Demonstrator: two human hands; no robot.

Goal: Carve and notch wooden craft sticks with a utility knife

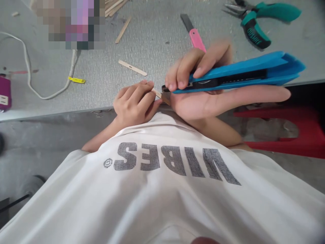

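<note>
My right hand is wrapped round a blue utility knife, whose black tip points left and meets a small wooden stick. My left hand is closed, pinching that stick at the near edge of the grey table, just above my white shirt. Most of the stick is hidden by my fingers.
A loose wooden stick lies on the table beyond my hands, another farther back. A pink-handled cutter and teal pliers lie at the back right. A white cable curves at the left. A red stool stands to my right.
</note>
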